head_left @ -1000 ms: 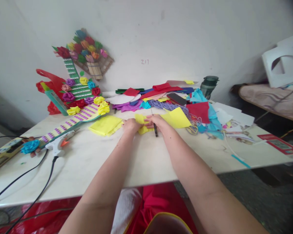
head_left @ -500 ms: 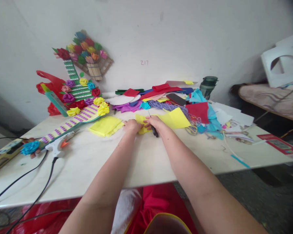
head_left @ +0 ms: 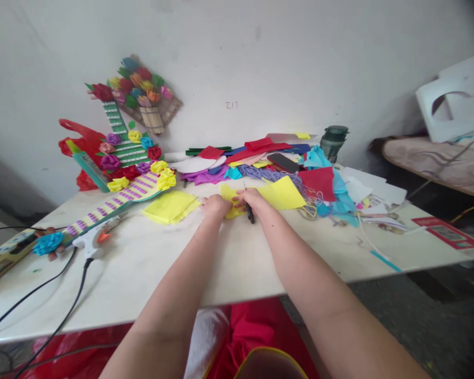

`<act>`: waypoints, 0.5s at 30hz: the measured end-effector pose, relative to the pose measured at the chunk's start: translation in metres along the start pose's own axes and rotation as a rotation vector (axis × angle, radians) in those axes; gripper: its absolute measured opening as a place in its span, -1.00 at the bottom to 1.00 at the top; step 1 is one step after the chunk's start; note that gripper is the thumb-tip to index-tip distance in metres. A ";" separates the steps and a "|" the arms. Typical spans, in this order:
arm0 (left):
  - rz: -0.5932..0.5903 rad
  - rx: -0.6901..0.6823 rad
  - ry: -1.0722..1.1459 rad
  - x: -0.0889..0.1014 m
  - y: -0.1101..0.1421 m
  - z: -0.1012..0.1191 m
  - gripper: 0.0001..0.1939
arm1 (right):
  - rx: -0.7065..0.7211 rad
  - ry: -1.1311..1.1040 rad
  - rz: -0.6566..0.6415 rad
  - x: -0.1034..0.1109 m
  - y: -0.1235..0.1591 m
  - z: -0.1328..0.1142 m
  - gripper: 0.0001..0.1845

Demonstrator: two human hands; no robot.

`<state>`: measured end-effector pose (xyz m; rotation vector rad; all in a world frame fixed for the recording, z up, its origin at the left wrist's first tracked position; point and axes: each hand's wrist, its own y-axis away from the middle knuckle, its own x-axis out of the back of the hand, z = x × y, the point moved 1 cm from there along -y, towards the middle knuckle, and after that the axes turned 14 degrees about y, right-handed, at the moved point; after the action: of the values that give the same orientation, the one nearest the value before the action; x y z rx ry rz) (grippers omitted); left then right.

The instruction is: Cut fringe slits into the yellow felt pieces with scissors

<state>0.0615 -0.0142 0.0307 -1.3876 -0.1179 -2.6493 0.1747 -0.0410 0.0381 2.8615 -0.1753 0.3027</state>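
At the middle of the table, my left hand (head_left: 216, 204) has its fingers bent onto a small yellow crepe paper piece (head_left: 229, 210). My right hand (head_left: 249, 199) is at the other side of that piece, closed around black-handled scissors (head_left: 250, 213). The dark handle sticks out below the palm, and a thin metal tip shows beyond the fingers. Part of the small piece is hidden by both hands. A stack of yellow crepe paper squares (head_left: 169, 207) lies left of my left hand. A larger yellow sheet (head_left: 283, 193) lies right of my right hand.
A guitar-shaped craft (head_left: 132, 184) with paper flowers stands left, behind a white glue gun (head_left: 90, 241) with black cords. Coloured paper and purple yarn (head_left: 260, 171) are heaped at the back, with a phone (head_left: 283, 162) on top. A dark green bottle (head_left: 334, 143) stands back right.
The view has shifted slightly. My hands stay almost in the same place on the small yellow piece, and the scissors remain in my right hand.
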 end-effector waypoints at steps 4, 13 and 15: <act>0.041 -0.073 0.019 0.001 0.011 0.002 -0.66 | 0.053 -0.037 0.058 0.008 -0.001 -0.001 -0.58; 0.089 -0.200 0.305 0.009 0.007 -0.012 -0.75 | 0.068 -0.101 0.130 0.012 -0.005 -0.001 -0.66; 0.073 -0.176 0.397 0.010 0.006 -0.015 -0.75 | 0.061 -0.114 0.129 0.011 -0.004 -0.002 -0.70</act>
<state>0.0445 -0.0232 0.0305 -0.8579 0.2100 -2.8648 0.1856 -0.0380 0.0418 2.9356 -0.3792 0.1718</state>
